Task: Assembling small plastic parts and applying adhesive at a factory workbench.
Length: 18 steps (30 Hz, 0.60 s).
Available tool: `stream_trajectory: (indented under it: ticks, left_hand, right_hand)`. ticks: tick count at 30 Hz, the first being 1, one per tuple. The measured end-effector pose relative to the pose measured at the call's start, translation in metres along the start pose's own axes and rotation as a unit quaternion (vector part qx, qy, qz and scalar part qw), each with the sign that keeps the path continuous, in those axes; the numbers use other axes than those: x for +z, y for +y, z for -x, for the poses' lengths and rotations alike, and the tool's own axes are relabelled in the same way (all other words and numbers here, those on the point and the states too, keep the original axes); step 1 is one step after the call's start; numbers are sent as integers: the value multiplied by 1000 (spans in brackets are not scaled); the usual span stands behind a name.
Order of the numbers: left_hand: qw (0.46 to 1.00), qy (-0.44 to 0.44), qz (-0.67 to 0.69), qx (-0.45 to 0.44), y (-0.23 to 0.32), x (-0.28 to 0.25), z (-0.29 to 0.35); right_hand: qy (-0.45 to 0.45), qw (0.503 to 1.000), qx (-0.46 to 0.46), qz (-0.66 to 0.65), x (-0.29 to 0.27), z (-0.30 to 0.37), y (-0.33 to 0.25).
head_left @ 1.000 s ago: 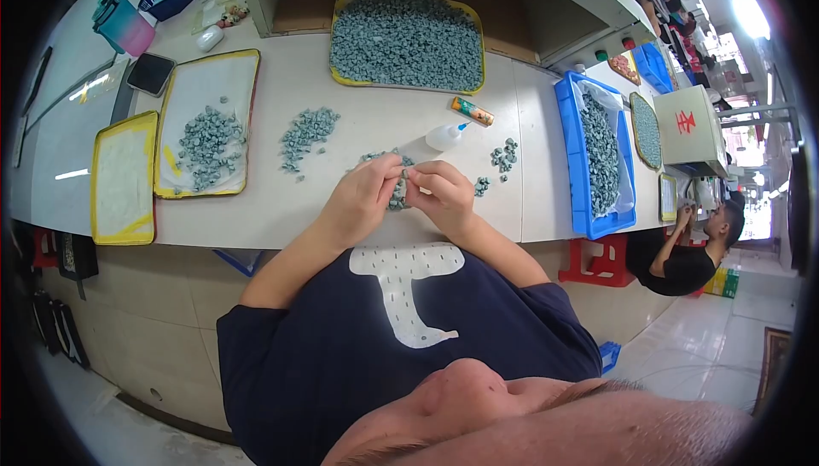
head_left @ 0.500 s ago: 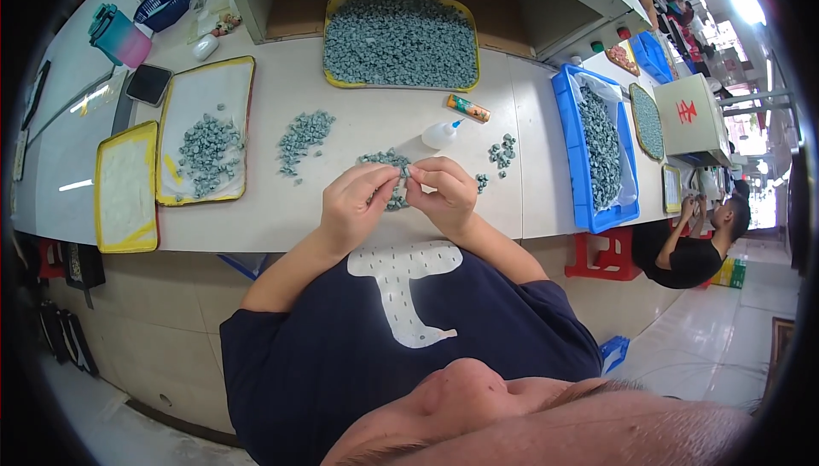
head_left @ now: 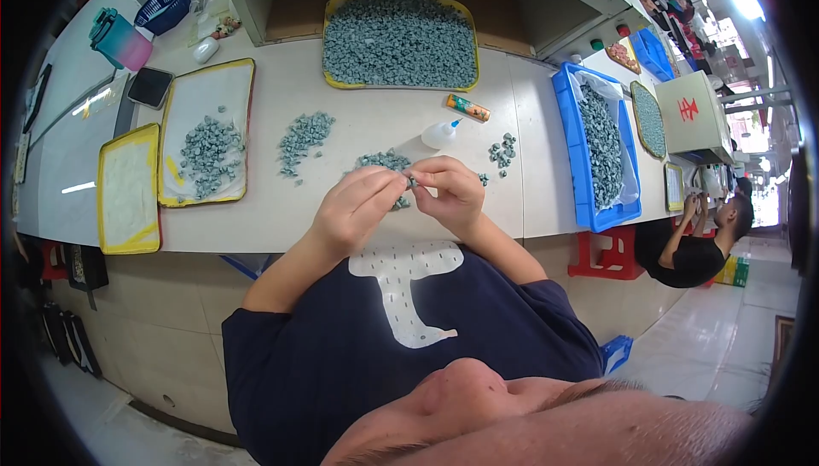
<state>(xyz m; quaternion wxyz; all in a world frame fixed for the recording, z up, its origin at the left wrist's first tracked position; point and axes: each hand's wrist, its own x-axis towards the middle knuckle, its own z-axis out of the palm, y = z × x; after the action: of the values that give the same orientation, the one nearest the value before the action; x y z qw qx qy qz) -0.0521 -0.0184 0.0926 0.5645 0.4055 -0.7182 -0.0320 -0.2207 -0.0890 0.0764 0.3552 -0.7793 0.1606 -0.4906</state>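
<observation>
Surface (head_left: 273, 74) is spreading pale across the view, carrying a blue crate (head_left: 573, 142) of grey-green pieces toward the right, a yellow-rimmed tray (head_left: 343, 85) heaped with more at the back, and a paper-lined tray (head_left: 205, 86) with a looser heap toward the left. Smaller, a left-hand pile (head_left: 305, 138), a middle pile (head_left: 386, 159) and a little cluster (head_left: 503, 152) are lying directly on it. Both hands are working over the near part of the middle pile: the left hand (head_left: 357, 203) is curling nearly closed, apparently pinching, while the right hand (head_left: 452, 189) is keeping thumb and forefinger slightly parted, and whether it is gripping is not showing. Compared with half a second ago, the left hand is rolling its back further over and the fingertips are meeting nearer the body, so the handling seems to be continuing with a fresh hold. A white squeeze bottle (head_left: 439, 135) is resting just beyond, its blue nozzle pointing toward the upper right. Smallest, a grey-green piece (head_left: 411, 184) is sitting between the two sets of fingertips, mostly covered; its pointing direction and long axis are not showing.
</observation>
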Motion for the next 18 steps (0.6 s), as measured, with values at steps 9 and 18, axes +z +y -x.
stream_trajectory:
  ticks: [9,18]
  left_hand:
    - [999,-9,2,45,1,-2,3]
    - [999,2,-12,42,5,-2,2]
  right_hand:
    - [-38,996,63,-42,-7,2,-8]
    - [-31,997,58,-48,-2,1,-11]
